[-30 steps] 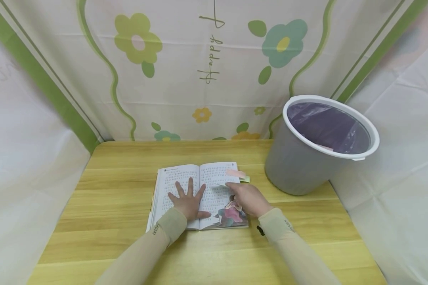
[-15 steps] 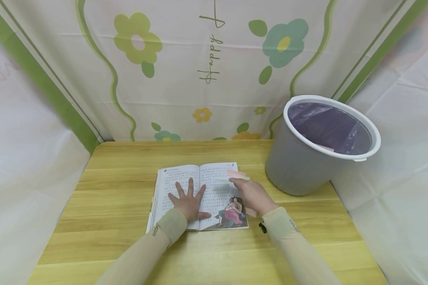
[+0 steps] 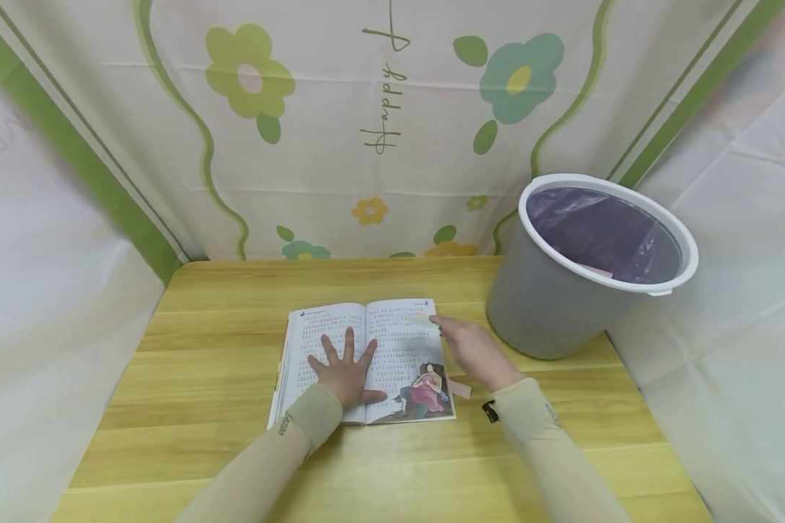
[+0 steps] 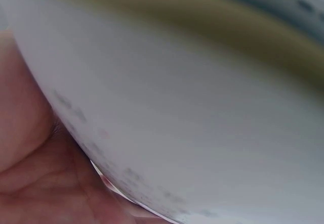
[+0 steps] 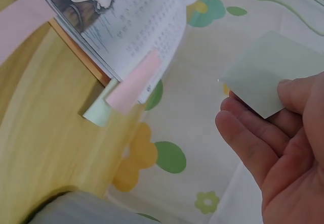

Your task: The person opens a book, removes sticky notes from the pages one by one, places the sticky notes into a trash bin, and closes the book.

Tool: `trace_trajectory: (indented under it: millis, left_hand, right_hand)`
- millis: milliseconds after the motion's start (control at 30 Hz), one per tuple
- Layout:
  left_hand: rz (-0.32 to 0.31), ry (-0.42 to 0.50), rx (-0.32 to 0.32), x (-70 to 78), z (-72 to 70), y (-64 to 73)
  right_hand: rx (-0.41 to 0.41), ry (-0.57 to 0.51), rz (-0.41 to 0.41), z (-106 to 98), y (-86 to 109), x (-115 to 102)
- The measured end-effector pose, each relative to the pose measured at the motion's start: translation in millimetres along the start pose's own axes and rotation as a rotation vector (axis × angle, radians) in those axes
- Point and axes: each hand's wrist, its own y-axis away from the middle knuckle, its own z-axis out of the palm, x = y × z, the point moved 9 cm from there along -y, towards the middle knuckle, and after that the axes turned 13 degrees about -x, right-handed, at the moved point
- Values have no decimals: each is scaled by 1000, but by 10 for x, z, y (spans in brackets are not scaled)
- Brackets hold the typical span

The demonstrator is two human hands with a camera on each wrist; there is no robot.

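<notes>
An open book (image 3: 392, 363) lies on the wooden table, printed text on both pages and a drawing of a figure at the lower right. My left hand (image 3: 345, 379) rests on it across the middle, fingers spread. In the left wrist view the palm (image 4: 45, 188) is beside a blurred, curving page. My right hand (image 3: 474, 354) is at the book's upper right edge. It pinches a pale green sticky note (image 5: 268, 77) between thumb and fingers. A pink sticky note (image 5: 134, 85) and a green one (image 5: 100, 107) stick out from the page edge; another pink one (image 3: 460, 389) protrudes lower down.
A grey bin (image 3: 549, 305) with a white rim and a purple liner stands at the right back of the table (image 3: 235, 283). A bit of pink paper (image 3: 597, 271) shows inside it. Flower-printed cloth (image 3: 373, 181) hangs behind and along both sides.
My right hand has moved up and to the right along the right page with the green sticky note, uncovering the drawing and the lower pink note. My left hand has stayed in place.
</notes>
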Motion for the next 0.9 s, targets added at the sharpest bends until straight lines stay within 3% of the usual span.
trace_trajectory:
  millis: [433, 900]
  left_hand:
    - [-8, -1, 2, -22, 54, -64]
    - [6, 4, 7, -1, 14, 1]
  right_hand:
    - [87, 68, -44, -298, 70, -65]
    - [179, 111, -110, -597, 135, -128]
